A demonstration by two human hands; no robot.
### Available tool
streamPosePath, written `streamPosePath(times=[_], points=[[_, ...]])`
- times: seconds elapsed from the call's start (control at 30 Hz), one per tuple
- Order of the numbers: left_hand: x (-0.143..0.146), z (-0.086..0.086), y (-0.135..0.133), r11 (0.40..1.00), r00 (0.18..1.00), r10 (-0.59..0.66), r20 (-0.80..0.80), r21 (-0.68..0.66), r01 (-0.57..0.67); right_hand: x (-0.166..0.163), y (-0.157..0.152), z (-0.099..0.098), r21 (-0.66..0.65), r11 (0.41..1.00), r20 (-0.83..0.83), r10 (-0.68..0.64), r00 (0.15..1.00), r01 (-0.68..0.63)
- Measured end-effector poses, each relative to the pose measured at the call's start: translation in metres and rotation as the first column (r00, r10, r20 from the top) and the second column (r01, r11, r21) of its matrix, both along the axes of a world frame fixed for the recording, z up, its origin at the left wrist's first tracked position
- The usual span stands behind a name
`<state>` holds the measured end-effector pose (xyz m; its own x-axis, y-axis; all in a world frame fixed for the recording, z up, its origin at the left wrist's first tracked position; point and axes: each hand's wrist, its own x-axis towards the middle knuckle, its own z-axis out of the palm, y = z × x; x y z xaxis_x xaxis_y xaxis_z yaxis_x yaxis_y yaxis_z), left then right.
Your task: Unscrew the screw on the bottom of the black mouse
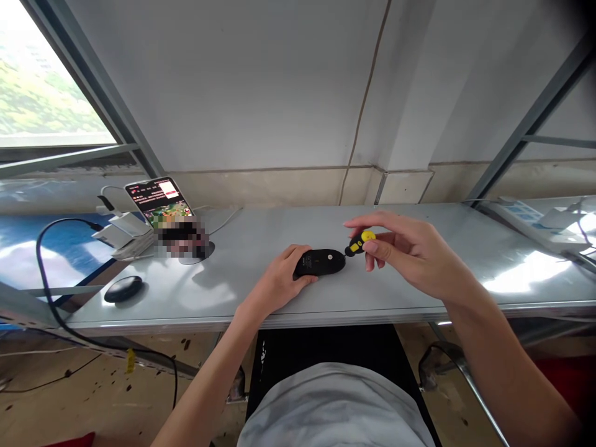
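Note:
A black computer mouse [320, 263] lies on the grey tabletop with its underside up, showing small print and a pale round spot. My left hand [285, 273] is closed around its left end. In my right hand [405, 251], a short black and yellow screwdriver [362, 242] is pinched between thumb and fingers. It tilts down to the left, its dark lower end close to the right end of the mouse. Whether the two touch, I cannot tell. The tip is too small to make out.
A lit phone [161, 202] leans on a stand at the left, beside white chargers [123, 231] and cables. Another black rounded object [123, 289], mouse-like, sits near the left edge of the table. Metal frame posts rise on both sides, and a wall stands behind.

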<state>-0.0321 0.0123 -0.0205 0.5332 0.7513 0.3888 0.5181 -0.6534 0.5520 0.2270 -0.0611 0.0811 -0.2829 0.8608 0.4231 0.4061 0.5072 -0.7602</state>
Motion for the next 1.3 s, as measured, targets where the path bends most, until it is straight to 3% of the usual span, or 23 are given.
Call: streamPosePath(times=[0.83,1.03,1.3], points=[[-0.001,-0.002,0.0,1.0,0.999,0.025,-0.026,-0.002,-0.025,-0.003,0.007,-0.002,-0.049,0.999,-0.092,0.014,0.996,-0.019],[-0.001,-0.002,0.0,1.0,0.999,0.024,-0.036,0.018,-0.024,-0.003,0.007,-0.002,-0.033,0.997,-0.073,0.068,0.995,-0.07],[-0.001,-0.003,-0.002,0.997,0.995,0.072,-0.071,0.014,-0.071,0.001,0.011,-0.001,0.015,0.999,-0.071,0.046,0.996,-0.045]])
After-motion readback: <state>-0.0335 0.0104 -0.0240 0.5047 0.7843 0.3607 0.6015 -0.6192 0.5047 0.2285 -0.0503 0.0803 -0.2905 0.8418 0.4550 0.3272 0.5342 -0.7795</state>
